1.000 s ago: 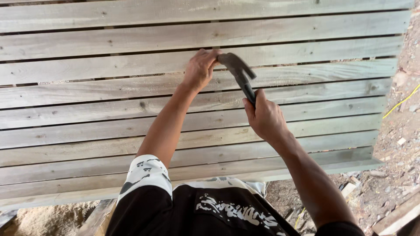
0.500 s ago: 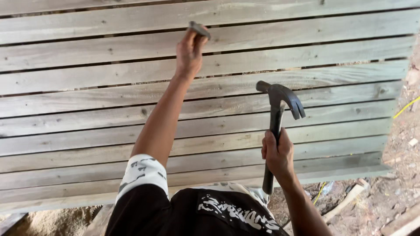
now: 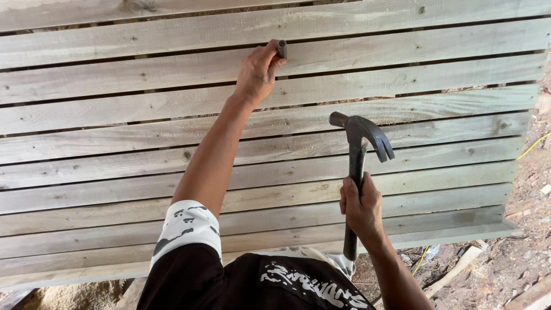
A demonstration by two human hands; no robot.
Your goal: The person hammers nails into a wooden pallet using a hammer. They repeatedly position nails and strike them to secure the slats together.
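My left hand [image 3: 258,72] reaches far up the grey slatted wooden panel [image 3: 115,166] and pinches a small dark metal piece [image 3: 282,49] against an upper plank; whether it is a nail or a punch I cannot tell. My right hand [image 3: 360,208] grips the dark handle of a claw hammer [image 3: 360,133]. The hammer stands upright, its head raised off the planks below and to the right of my left hand. My black printed shirt fills the bottom edge.
Narrow gaps run between the horizontal planks. Bare dirt with stones and wood offcuts [image 3: 459,267] lies past the panel's lower right end. A yellow cord [image 3: 531,146] shows at the right edge.
My left hand has gone from the middle plank near the hammer head up to a higher plank. My right hand has drawn the hammer back and stood it upright.
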